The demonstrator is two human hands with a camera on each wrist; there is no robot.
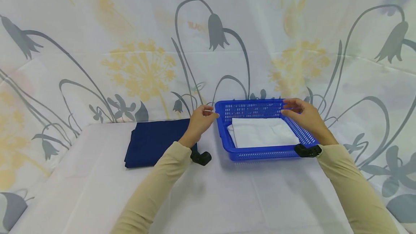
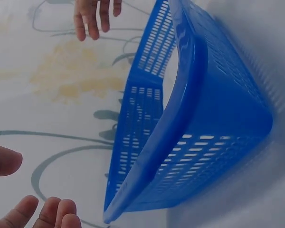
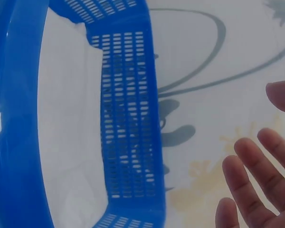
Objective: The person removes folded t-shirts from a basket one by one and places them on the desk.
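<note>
A blue plastic basket (image 1: 232,154) with slotted walls stands on the white-covered table, and a folded white cloth (image 1: 263,133) lies inside it. My left hand (image 1: 202,122) hovers just left of the basket, fingers loosely bent and holding nothing. Over the basket's right side hangs my right hand (image 1: 304,116), its thumb and fingers apart with nothing between them. Fingers (image 3: 242,183) of that hand look relaxed in the right wrist view, separate from the basket wall. To the left, partly behind my left wrist, lies a folded navy cloth (image 1: 156,140).
Behind the table hangs a white curtain (image 1: 247,64) printed with grey and yellow flowers. The white tablecloth (image 1: 227,198) spreads in front of the basket. Each wrist bears a black strapped device (image 1: 201,158).
</note>
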